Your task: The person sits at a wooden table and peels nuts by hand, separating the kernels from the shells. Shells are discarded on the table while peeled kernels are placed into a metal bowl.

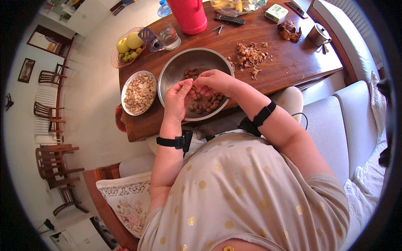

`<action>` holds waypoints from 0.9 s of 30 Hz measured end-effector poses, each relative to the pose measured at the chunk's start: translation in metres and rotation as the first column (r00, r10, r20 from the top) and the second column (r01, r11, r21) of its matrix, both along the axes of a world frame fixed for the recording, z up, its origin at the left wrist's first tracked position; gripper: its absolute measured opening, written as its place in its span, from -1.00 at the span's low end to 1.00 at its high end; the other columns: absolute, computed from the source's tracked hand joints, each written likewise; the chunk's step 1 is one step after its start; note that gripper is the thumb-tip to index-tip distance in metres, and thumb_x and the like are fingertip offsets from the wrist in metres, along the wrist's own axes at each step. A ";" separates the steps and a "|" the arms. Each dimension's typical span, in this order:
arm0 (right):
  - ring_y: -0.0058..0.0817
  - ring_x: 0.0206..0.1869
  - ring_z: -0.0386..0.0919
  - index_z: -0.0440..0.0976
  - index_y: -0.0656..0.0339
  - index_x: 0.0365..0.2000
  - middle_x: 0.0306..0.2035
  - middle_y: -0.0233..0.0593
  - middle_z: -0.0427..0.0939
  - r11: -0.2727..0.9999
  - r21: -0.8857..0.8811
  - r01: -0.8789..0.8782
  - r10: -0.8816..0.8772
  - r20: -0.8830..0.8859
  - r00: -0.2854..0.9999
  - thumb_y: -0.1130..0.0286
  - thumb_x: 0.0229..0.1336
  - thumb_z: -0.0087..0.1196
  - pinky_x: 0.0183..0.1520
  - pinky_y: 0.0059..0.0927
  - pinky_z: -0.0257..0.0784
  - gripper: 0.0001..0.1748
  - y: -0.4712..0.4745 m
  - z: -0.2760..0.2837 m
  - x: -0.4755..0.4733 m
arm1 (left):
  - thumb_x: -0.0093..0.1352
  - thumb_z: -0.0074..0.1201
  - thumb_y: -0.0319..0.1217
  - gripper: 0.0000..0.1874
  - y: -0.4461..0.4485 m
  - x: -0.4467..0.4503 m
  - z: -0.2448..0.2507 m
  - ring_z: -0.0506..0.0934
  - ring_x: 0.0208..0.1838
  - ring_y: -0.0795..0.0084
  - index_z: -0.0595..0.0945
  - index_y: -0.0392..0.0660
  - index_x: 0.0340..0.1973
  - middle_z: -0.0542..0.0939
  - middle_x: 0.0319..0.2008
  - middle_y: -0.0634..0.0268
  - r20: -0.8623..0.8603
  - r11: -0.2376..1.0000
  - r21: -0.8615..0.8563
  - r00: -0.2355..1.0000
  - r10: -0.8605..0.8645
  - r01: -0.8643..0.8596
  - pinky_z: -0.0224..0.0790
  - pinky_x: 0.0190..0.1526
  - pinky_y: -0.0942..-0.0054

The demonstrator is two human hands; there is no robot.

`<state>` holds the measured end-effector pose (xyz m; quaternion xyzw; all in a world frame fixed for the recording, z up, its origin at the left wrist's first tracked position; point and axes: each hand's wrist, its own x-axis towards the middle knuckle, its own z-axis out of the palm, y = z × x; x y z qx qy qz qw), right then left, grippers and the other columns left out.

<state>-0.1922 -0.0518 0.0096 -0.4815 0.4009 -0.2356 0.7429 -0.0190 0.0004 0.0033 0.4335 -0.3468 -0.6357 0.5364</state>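
Over a wide stainless steel bowl (pixel 176 62), my left hand (pixel 178 97) and my right hand (pixel 216 82) meet, thumbs and fingertips pinched close together. Whatever may be between the fingertips is hidden or too small to make out. Brown unshelled peanuts (pixel 213 102) lie on the bottom of the bowl, partly covered by my hands. Left of it stands a white bowl (pixel 122 97) heaped with pale shelled peanuts (pixel 139 94). Broken peanut shells (pixel 249 56) form a loose pile on the wooden table (pixel 216 40), to the right of the steel bowl.
A glass mug (pixel 169 38) and a fruit basket (pixel 116 61) stand at the back left. Further back are a red pitcher (pixel 190 15), a remote control (pixel 229 19) and nail clippers (pixel 219 29). A lidded metal cup (pixel 319 34) stands near the table's right end.
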 end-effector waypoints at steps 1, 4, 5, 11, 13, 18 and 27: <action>-0.59 -0.39 0.50 0.51 0.25 -0.38 -0.45 -0.37 0.51 1.000 0.006 0.016 -0.016 -0.017 1.000 0.24 0.14 0.08 -0.36 -0.57 0.43 -0.75 0.000 0.000 0.001 | 0.32 0.16 -0.37 -0.79 0.000 -0.001 -0.001 0.51 -0.39 0.60 0.62 -0.20 -0.19 0.61 -0.34 0.33 0.016 1.000 -0.011 1.000 0.015 -0.015 0.40 -0.32 0.64; -0.56 -0.37 0.52 0.50 0.24 -0.36 -0.43 -0.37 0.52 0.996 0.051 0.072 -0.074 0.026 0.997 0.26 0.17 0.02 -0.35 -0.54 0.45 -0.76 0.000 0.001 0.000 | 0.31 0.17 -0.38 -0.81 0.000 -0.002 -0.002 0.49 -0.39 0.61 0.61 -0.19 -0.22 0.60 -0.34 0.34 0.053 0.997 -0.053 0.997 0.063 -0.060 0.38 -0.33 0.66; -0.55 -0.36 0.52 0.50 0.24 -0.34 -0.42 -0.36 0.52 0.994 0.070 0.090 -0.094 0.065 0.993 0.26 0.18 0.01 -0.34 -0.53 0.46 -0.76 0.000 0.002 -0.001 | 0.31 0.17 -0.38 -0.81 -0.001 -0.002 -0.003 0.49 -0.39 0.61 0.61 -0.19 -0.22 0.60 -0.34 0.34 0.062 0.995 -0.057 0.995 0.082 -0.079 0.38 -0.33 0.66; -0.57 -0.37 0.52 0.45 0.23 -0.20 -0.38 -0.38 0.52 0.997 0.073 -0.004 -0.005 0.116 0.993 0.27 0.15 0.07 -0.36 -0.56 0.47 -0.72 0.000 0.005 -0.001 | 0.31 0.17 -0.39 -0.80 -0.001 -0.005 -0.003 0.48 -0.42 0.63 0.60 -0.19 -0.20 0.58 -0.38 0.37 0.034 0.992 -0.108 0.997 0.062 -0.058 0.38 -0.33 0.66; -0.58 -0.37 0.52 0.46 0.23 -0.22 -0.39 -0.38 0.52 1.000 -0.004 -0.004 0.005 0.063 0.998 0.27 0.14 0.11 -0.37 -0.57 0.47 -0.73 0.003 0.009 -0.002 | 0.32 0.16 -0.36 -0.77 -0.001 -0.002 -0.002 0.49 -0.38 0.59 0.59 -0.19 -0.16 0.58 -0.36 0.37 0.068 0.996 -0.084 0.996 0.049 -0.043 0.40 -0.31 0.62; -0.60 -0.40 0.53 0.51 0.26 -0.28 -0.39 -0.36 0.56 0.956 -0.222 0.194 -0.224 -0.120 0.967 0.25 0.12 0.16 -0.40 -0.57 0.45 -0.72 -0.010 0.022 -0.035 | 0.41 -0.03 -0.14 -0.57 -0.002 0.005 0.000 0.51 -0.28 0.50 0.48 -0.23 0.00 0.55 -0.26 0.27 -0.007 0.998 -0.058 1.000 0.008 -0.009 0.43 -0.22 0.53; -0.24 -0.30 0.59 0.55 0.24 -0.18 -0.31 -0.10 0.62 0.620 -0.784 0.028 -0.697 -0.534 0.479 0.16 0.12 0.13 -0.24 -0.34 0.49 -0.62 -0.064 -0.001 -0.125 | 0.45 -0.36 0.11 -0.34 -0.005 0.007 0.012 0.50 0.03 0.17 0.34 -0.27 0.09 0.50 -0.10 0.03 -0.225 0.997 0.066 0.973 0.055 -0.041 0.39 0.01 0.33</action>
